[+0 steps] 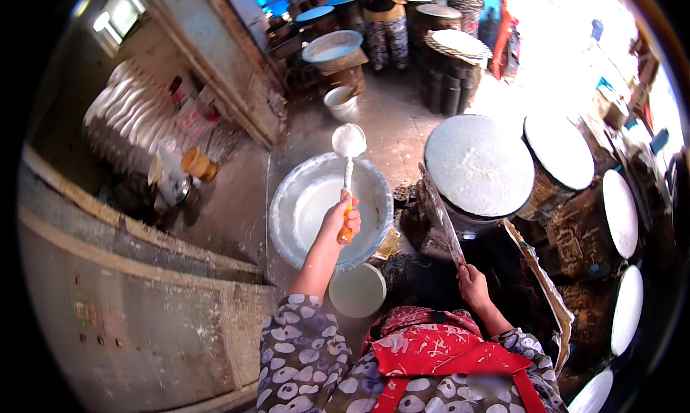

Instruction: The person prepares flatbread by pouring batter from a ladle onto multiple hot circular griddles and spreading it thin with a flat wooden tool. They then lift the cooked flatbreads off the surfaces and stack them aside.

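Note:
My left hand (335, 220) grips the orange handle of a ladle (349, 141), whose bowl holds white liquid batter. The ladle is over a wide basin (277, 219) with more white batter (317, 213) in it. A long flat scraper (443, 217), crusted with pale residue, is in my right hand (474, 288). Its far end reaches the left edge of a round griddle (480, 162), though I cannot tell whether they touch. An uneven whitish layer covers the griddle's top. Close to my apron, a bucket (357, 292) of cloudy pale liquid stands below the basin.
More round griddles (559, 152) curve along my right. Ahead are a white bucket (342, 103), another basin (332, 49) on a stand, and a person (385, 25). A low wall (161, 305) runs at left; pale stacked sacks (135, 111) lie beyond a doorway.

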`<state>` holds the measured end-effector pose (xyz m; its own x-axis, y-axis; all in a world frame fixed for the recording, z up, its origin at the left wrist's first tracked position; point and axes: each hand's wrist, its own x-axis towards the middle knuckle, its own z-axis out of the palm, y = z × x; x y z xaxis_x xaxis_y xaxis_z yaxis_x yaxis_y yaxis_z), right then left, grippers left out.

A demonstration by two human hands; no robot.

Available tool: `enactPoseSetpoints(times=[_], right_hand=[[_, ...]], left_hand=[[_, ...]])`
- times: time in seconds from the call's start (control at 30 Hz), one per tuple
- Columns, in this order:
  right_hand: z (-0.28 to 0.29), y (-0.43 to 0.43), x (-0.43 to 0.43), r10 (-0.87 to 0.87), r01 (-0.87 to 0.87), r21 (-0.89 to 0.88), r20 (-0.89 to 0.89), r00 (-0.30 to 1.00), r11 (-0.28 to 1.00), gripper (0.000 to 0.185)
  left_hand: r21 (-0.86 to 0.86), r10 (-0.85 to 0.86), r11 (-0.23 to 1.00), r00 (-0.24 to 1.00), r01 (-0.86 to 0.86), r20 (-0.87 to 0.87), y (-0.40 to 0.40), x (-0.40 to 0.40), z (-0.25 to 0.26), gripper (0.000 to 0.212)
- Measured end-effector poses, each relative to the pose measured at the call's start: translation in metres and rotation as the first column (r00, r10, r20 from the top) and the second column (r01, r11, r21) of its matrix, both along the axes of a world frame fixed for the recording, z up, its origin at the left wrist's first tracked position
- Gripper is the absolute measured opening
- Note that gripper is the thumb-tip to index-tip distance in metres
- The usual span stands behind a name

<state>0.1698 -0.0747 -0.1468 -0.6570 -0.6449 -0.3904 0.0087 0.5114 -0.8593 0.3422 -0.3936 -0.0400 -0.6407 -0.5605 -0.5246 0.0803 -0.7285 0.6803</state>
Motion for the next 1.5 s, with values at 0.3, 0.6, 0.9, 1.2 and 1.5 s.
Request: enactPoseSetpoints(times=[0.3,0.6,0.9,1.2,1.5], right_hand=[[0.059,0.085,-0.070,-0.268,0.292,-0.096,0.208,0.941,0.952,0.020],[0.062,0.277,-0.175,-0.552,0.573,-0.333,0.164,0.817,0.749,0.016],[0.015,0.422,-0.172,-0.903,0.888,-0.334,0.181,0.389,0.316,0.031],[0.022,0.498,-0.111,-0.942,0.884,-0.336,0.202,-0.269,-0.324,0.031],[0.041,0.518,-0.005,-0.639,0.610,-0.246,0.055,-0.767,-0.753,0.032]], left_hand=[[0.215,-0.354,0.836,0.795,0.505,-0.492,0.060,-0.148,0.090,0.034],[-0.591,-0.702,0.447,0.673,0.671,0.233,0.269,-0.351,0.094,0.022],[0.192,-0.893,0.072,0.149,0.979,-0.424,0.462,-0.507,0.075,0.031],[0.173,-0.888,-0.412,-0.353,0.894,-0.294,0.668,-0.539,0.080,0.035],[0.089,-0.574,-0.817,-0.792,0.569,-0.209,0.827,-0.466,0.086,0.028]])
